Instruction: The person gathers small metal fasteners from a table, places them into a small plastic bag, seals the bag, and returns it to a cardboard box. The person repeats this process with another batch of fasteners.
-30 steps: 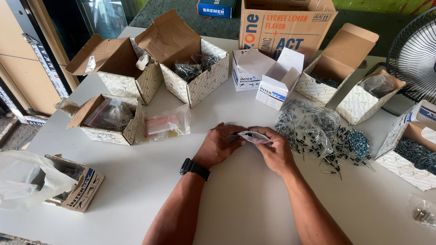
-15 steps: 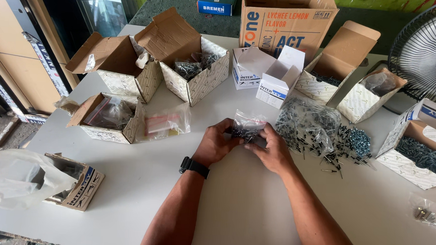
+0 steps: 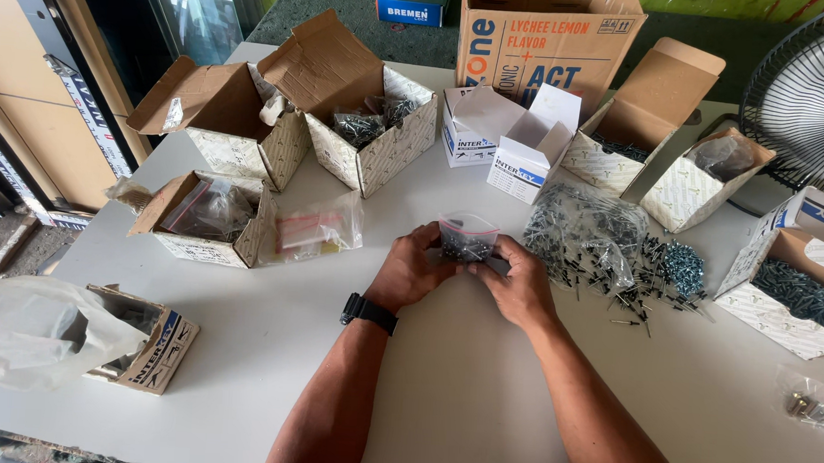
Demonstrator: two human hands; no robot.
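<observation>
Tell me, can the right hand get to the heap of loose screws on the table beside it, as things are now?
Probably yes. The heap of loose screws lies just beside the right hand, with only bare table between. But both hands are holding a small clear bag, so the right hand must let go first.

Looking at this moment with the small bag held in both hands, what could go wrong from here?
1. The small clear bag of dark screws sits upright between the left hand and right hand; I cannot tell whether its top is sealed, so a tilt might spill it.
2. The loose pile of screws lies just beside the right hand; a sweep of the wrist could scatter them over the white table.
</observation>
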